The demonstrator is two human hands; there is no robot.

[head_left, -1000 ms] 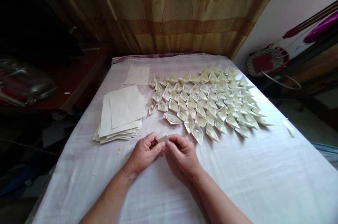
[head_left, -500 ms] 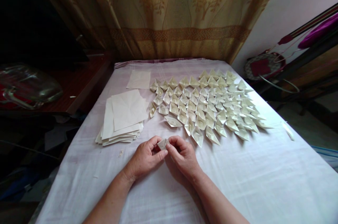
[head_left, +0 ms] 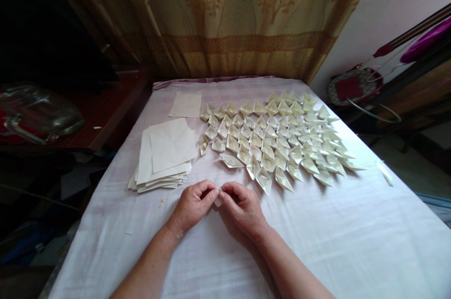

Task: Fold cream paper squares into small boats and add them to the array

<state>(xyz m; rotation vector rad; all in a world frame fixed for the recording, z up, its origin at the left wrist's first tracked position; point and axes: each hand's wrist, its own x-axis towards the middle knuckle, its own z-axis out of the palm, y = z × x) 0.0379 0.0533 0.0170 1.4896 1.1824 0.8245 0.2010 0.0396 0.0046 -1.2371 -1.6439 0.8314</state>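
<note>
Between my two hands is a small folded piece of paper (head_left: 218,202), mostly hidden by the fingers. My left hand (head_left: 196,204) pinches its left side with thumb and forefinger. On the other side, my right hand (head_left: 243,206) pinches it the same way, and the fingertips nearly meet. Just beyond the hands, many folded paper boats (head_left: 264,141) stand in close rows across the right half of the cloth. A stack of paper sheets (head_left: 169,146) lies to the left of them, its edges uneven.
One single sheet (head_left: 186,104) lies behind the stack. The surface is covered with a pale checked cloth (head_left: 334,242). A thin white object (head_left: 384,173) lies near the right edge. Patterned curtains (head_left: 229,22) hang behind, and a dark red cabinet (head_left: 105,111) stands at left.
The folded paper has turned in my fingers; its flat triangular face showed before and now only a small part shows below the thumbs. Both hands stay in nearly the same place.
</note>
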